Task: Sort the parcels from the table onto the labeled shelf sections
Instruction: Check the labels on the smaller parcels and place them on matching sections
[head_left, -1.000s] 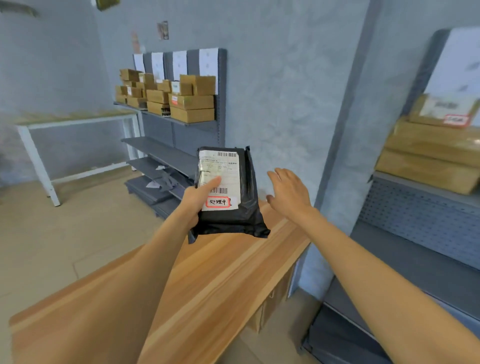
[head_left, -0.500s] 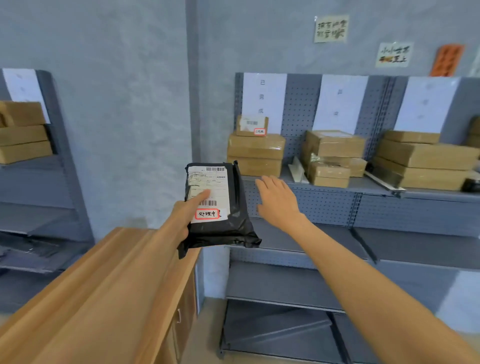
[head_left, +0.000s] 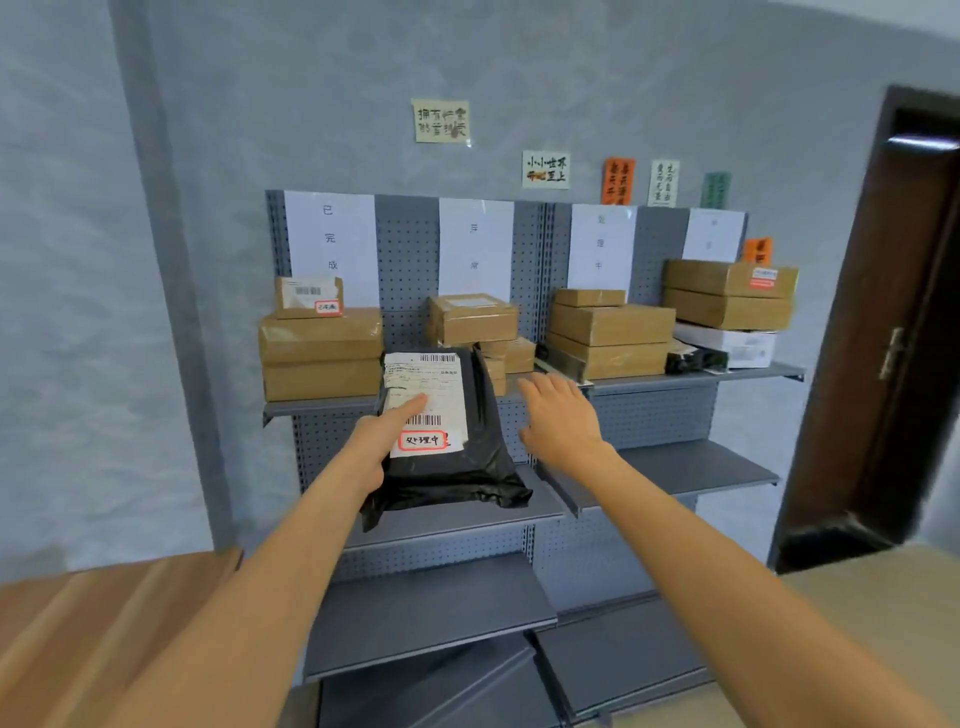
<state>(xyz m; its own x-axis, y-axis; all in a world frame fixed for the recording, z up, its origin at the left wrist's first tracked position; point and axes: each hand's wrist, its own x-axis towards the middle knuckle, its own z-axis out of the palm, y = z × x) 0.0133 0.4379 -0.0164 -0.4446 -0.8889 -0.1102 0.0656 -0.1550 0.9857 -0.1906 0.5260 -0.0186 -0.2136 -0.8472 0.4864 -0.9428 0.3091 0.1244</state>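
While left hand (head_left: 371, 447) grips black parcel (head_left: 447, 467), shelf (head_left: 691, 376) now centred

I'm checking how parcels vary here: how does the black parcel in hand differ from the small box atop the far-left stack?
The black parcel is a soft plastic bag held in the left hand; the small box is rigid brown cardboard resting on the shelf stack. The parcel looks larger. Both carry a white barcode label and a red-bordered sticker.

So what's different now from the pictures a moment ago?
The person turned from the wooden table toward the shelf, so the whole row of labelled sections now faces them, and a door came into sight. The left hand still holds the black parcel upright, label facing. The right hand stays open and empty beside it, not touching.
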